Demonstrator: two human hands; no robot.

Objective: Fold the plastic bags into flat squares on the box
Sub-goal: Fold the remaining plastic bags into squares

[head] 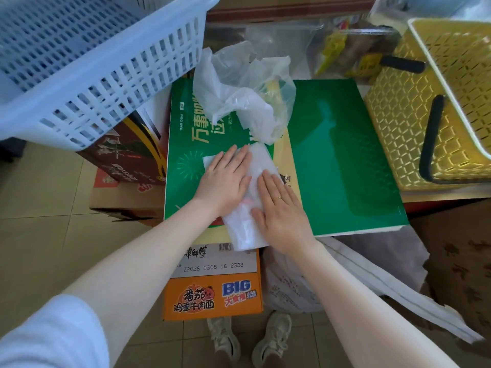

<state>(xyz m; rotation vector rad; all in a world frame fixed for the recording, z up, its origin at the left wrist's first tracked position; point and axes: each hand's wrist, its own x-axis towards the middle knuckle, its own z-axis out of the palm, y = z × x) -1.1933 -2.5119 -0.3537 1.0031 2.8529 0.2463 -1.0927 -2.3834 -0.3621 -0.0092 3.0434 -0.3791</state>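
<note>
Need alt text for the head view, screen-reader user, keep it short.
Both hands, left hand and right hand, press flat on a white plastic bag smoothed into a strip on a green box. A crumpled clear bag sits behind it, with a white basket to the left and a yellow basket to the right.

Your left hand [224, 179]: flat on the folded bag [249, 205].
Your right hand [281, 211]: flat beside it.
Support: green box [342, 155].
Far end: crumpled bags [247, 94].

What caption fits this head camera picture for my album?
Both hands, left and right, press a white plastic bag flat on the green box.
</note>
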